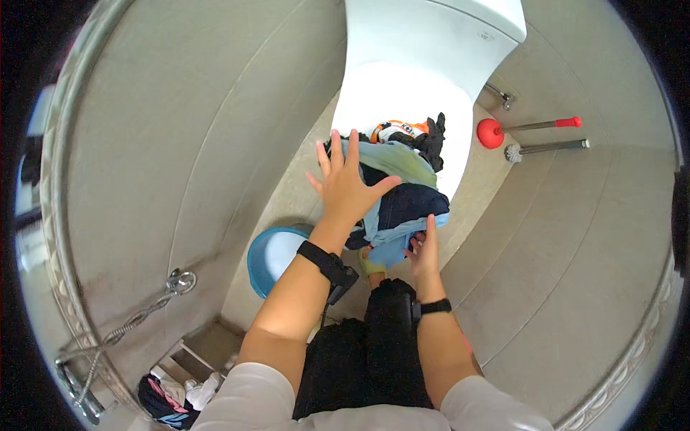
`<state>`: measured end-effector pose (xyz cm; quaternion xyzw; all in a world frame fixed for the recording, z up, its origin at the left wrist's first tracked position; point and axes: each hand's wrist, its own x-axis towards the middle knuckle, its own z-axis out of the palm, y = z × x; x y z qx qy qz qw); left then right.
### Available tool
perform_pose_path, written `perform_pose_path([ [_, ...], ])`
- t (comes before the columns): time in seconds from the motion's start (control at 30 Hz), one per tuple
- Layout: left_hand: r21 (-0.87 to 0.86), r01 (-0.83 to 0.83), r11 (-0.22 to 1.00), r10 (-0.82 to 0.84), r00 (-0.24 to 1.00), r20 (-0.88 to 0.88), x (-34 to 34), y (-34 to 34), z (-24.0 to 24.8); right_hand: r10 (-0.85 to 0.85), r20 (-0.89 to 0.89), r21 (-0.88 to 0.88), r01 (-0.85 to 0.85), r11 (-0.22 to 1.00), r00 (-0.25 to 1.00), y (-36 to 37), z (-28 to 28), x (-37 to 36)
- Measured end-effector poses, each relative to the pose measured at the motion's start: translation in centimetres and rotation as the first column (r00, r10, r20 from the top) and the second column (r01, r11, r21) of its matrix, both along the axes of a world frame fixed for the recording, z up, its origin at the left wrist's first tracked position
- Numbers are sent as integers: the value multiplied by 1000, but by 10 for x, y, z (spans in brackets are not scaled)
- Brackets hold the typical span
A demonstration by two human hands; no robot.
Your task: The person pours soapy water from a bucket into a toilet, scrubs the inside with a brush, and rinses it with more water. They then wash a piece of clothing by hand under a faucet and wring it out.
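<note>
A pile of clothes lies on the white closed toilet lid (388,86) and hangs over its front edge. In it are a dark navy garment (410,205), a grey-green and light blue garment (399,164), a black piece (433,144) and an orange-and-white piece (395,129). My left hand (345,183) is spread wide over the left side of the pile, gripping nothing. At the pile's lower right edge is my right hand (425,248), its thumb apart from its bent fingers, beside the hanging light blue cloth (392,250).
A blue basin (259,269) stands on the floor to the left. A red plunger (490,133) and a toilet brush (513,152) lean at the right wall. At lower left are a shower hose (136,312) and a rack (208,348) with more clothes (169,402).
</note>
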<state>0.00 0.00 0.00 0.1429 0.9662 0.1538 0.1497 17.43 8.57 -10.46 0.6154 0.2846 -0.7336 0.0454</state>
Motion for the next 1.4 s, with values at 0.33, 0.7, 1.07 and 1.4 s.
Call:
perform_pose_path([
  [0.33,-42,227,973,-224,973,58,-52,76,-47,-182,-240,-110,159,981,954,17,-23,1],
  [0.7,24,174,985,-165,870,464,-8,57,-44,-441,-498,-326,311,893,746,34,3,-25],
  [1.07,217,-28,976,-18,978,207,34,-47,69,-176,-705,-188,59,980,687,-18,83,-18],
  [1.4,240,-252,937,272,961,-53,183,-179,302,-69,-746,-270,-206,941,663,-145,309,66],
])
